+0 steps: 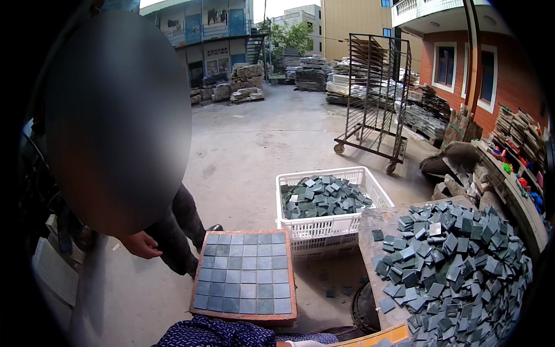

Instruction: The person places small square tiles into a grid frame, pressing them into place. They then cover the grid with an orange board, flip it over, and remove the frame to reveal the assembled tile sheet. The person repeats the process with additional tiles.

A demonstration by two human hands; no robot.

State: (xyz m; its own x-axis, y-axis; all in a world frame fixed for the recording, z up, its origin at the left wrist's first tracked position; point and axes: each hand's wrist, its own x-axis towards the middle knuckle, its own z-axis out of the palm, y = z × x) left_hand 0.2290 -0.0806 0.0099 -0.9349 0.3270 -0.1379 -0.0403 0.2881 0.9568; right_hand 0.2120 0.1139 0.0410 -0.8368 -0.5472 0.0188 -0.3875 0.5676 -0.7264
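Note:
A navy patterned sleeve (217, 332) crosses the lower edge, apparently my left arm. Past its cuff, a strip of white, perhaps a glove on my left hand (306, 343), shows beside an orange frame (378, 336). The fingers are cut off by the picture's edge, so any grip is hidden. My right hand is outside the view. In front of me lies a reddish-orange board (293, 277) bearing rows of square grey-green stone tiles (243, 272). To the right, a large heap of loose stone tiles (457, 260) covers much of a worktable (376, 231).
Another person stands at the left, one bare hand (141, 244) near the tiled board. A white plastic crate (324, 228) full of tiles stands beyond it. Farther off are a wheeled metal rack (376, 104) and stacked stone slabs (312, 72). Rubble (462, 176) lies at the right.

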